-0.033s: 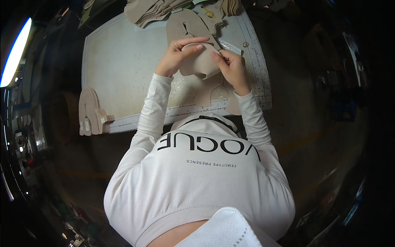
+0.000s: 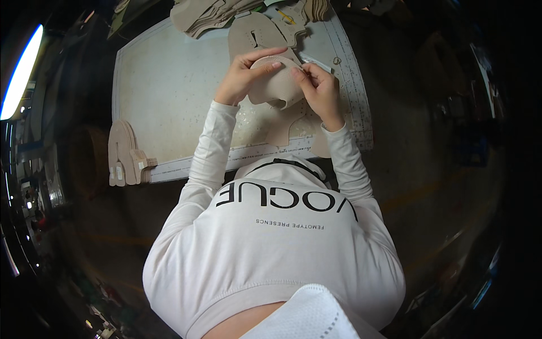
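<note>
Between my hands I hold a beige, suede-like cut piece [image 2: 275,87], shaped like a shoe upper, with its sides curled downward. My left hand [image 2: 240,76] is closed on its upper left edge, thumb on top and index finger stretched along the far side. On the upper right edge, my right hand [image 2: 319,87] pinches the piece between thumb and fingers. Just beyond lies a larger U-shaped beige piece [image 2: 243,35] with a slit and small holes. Another flat beige piece [image 2: 280,133] shows below the held one, partly covered.
A pale table [image 2: 169,85] with a marked border lies under my hands. Beige cut pieces [image 2: 200,17] are stacked at its far edge, near a yellow tool [image 2: 286,17]. Another stack [image 2: 125,152] sits at the near left corner. A small ring [image 2: 337,60] lies to the right.
My right thumb and fingers have shifted slightly to the right along the edge. The held piece's upper edge is tilted a little differently. My left hand has hardly moved.
</note>
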A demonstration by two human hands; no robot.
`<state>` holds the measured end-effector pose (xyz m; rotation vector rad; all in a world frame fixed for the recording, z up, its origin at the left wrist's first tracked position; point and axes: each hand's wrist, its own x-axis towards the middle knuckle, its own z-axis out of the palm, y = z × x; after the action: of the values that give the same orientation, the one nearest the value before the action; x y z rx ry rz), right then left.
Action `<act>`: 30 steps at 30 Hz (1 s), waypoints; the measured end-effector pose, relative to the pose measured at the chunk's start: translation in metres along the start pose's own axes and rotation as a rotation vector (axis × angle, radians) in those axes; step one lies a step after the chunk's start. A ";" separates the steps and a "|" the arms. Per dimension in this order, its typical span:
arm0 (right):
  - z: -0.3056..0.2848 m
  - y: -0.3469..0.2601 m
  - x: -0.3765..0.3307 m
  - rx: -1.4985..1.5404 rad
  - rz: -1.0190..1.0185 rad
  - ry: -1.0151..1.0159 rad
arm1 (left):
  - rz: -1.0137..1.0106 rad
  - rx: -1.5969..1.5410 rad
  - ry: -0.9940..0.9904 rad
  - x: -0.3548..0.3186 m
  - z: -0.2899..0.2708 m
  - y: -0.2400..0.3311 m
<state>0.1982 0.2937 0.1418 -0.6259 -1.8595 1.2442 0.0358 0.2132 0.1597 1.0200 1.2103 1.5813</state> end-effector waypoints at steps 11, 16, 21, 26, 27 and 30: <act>-0.010 -0.020 0.023 -0.295 -0.360 0.088 | -0.023 0.649 -0.093 0.013 0.018 0.015; -0.019 -0.023 0.035 -0.286 -0.193 0.196 | -0.143 0.319 -0.153 0.000 0.027 0.013; -0.031 -0.014 0.059 -0.202 -0.128 0.243 | -0.137 0.274 -0.131 -0.015 0.038 0.003; -0.029 -0.004 0.071 0.041 -0.025 0.196 | -0.240 0.237 -0.083 -0.025 0.039 0.003; -0.029 -0.002 0.074 0.081 -0.011 0.197 | -0.240 0.232 -0.085 -0.027 0.039 0.003; -0.036 0.005 0.083 0.051 0.033 0.169 | -0.241 0.201 -0.088 -0.034 0.039 0.002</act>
<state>0.1814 0.3768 0.1725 -0.7137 -1.6800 1.2172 0.0824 0.1909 0.1657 1.0159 1.3950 1.2355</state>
